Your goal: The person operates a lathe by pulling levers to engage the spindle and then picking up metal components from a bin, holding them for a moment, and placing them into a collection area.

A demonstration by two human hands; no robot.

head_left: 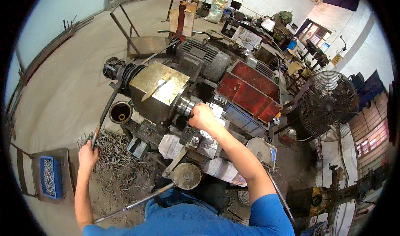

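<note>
Lever point(104, 117) — long, slim metal, probably stiff and weighty, best gripped near its low end — slants down from the left side of the machine point(148, 107). The left hand point(88, 155) wraps that end. The right hand point(203, 115) meets the shiny, round spindle nose point(184, 105), likely hard and slick; whether it pinches anything, I cannot tell. Around: flat brass-toned cover point(143, 76), tangled wiry shavings point(110, 150).

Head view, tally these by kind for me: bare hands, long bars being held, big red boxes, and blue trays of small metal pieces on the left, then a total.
Hands: 2, left hand and right hand
Held bar: 1
Red box: 1
Blue tray of metal pieces: 1
Total: 5
</note>
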